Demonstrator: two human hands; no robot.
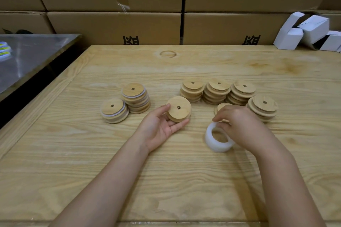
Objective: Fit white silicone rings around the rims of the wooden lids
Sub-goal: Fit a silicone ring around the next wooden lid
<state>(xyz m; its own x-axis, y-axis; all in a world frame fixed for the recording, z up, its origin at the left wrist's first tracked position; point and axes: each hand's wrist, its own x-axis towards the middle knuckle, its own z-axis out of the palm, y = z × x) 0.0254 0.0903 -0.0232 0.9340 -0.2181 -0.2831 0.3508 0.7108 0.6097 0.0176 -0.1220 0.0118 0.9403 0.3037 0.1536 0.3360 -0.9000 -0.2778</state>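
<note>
1. Left hand (162, 125) palm-up over the bench (166, 180), grip closed lightly on one wooden lid (178, 108), thumb and fingertips at its rim.
2. Lid tilted, flat face with centre hole turned up toward the camera.
3. Right hand (238, 125) palm-down, fingertips pinching the top of the stack of white silicone rings (218, 139).
4. Ring stack standing on the bench, opening upward.
5. Ringed lids (125, 105) stacked left; bare lids (228, 94) stacked behind.

I'm looking at a packing room or small warehouse: printed cardboard cartons (114, 24) stacked wall-like across the top, folded white boxes (306, 31) upper right, a steel bench (31, 51) at left, wooden worktable (166, 171) below.
</note>
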